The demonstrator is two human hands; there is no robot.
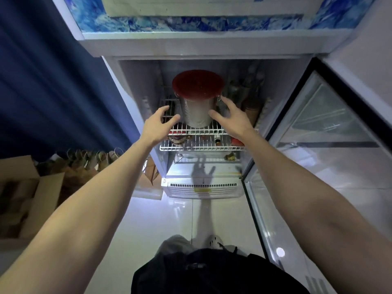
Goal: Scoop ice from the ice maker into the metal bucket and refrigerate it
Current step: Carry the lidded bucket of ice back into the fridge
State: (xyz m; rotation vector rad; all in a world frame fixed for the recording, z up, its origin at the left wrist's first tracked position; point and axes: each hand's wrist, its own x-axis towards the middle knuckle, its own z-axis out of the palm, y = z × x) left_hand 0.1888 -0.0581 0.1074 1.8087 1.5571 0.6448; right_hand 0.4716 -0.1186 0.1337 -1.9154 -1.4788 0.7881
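The metal bucket (197,112) stands upright on a white wire shelf (197,130) inside the open fridge, closed by a round dark red lid (198,83). My left hand (158,127) hovers open just left of the bucket, fingers spread, a small gap between it and the metal wall. My right hand (231,117) is open at the bucket's right side, fingers curved near the wall and the side handle; I cannot tell if the fingertips touch. No ice or ice maker is in view.
The fridge's glass door (318,145) stands open to the right. Bottles (248,92) crowd the shelf right of the bucket; jars sit on a lower wire shelf (201,147). A blue curtain (53,81) and cardboard boxes (31,198) are on the left.
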